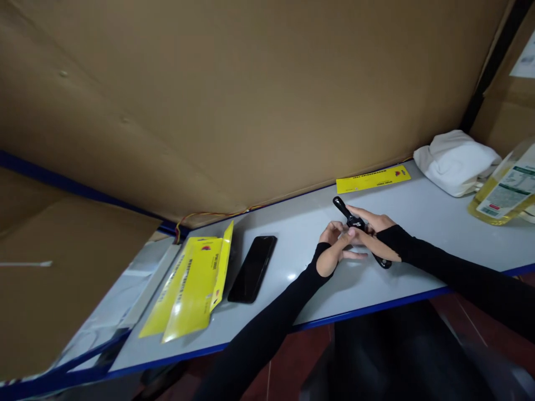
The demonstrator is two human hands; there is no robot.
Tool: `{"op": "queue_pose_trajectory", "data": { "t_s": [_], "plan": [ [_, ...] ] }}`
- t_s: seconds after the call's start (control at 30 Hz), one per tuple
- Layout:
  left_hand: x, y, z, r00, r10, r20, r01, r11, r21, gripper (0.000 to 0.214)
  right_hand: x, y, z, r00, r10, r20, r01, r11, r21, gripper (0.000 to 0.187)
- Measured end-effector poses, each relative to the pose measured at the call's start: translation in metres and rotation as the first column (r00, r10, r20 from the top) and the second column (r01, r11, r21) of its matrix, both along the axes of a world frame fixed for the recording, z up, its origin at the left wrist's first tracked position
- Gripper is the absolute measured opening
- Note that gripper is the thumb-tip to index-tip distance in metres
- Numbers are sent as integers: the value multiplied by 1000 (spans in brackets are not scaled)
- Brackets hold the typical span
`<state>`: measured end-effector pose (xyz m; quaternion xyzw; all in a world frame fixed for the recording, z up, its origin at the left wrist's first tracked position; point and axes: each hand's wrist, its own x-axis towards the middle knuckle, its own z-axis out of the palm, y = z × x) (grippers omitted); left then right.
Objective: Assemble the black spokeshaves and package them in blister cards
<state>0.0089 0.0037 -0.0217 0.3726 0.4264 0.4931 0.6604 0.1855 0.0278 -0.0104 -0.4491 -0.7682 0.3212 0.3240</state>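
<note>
A slim black tool (343, 209) with a long handle lies slanted across the white table (301, 234), its near end (383, 262) sticking out below my wrist. My right hand (374, 231) is wrapped over its middle and grips it. My left hand (336, 245) meets it from the left, fingers curled and pinching at the tool's middle. Both arms wear black sleeves that reach over the palms.
A black phone (253, 268) lies left of my hands. Yellow packaging cards (192, 287) lie further left, another yellow card (373, 178) by the cardboard wall. A white cloth bundle (455, 160) and a clear bottle of yellow liquid (504, 192) stand at the right.
</note>
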Motion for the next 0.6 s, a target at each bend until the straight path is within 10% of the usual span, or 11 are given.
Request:
{"op": "queue_pose_trajectory", "data": {
  "t_s": [0.37,0.6],
  "plan": [
    [-3,4,1,994,-84,-64,85,996,8,91,0,-1,-3,968,71,239,-128,964,231,80],
    [-4,3,-6,979,-183,-87,187,981,44,77,7,6,-5,961,194,197,-216,972,96,93]
  ]
}}
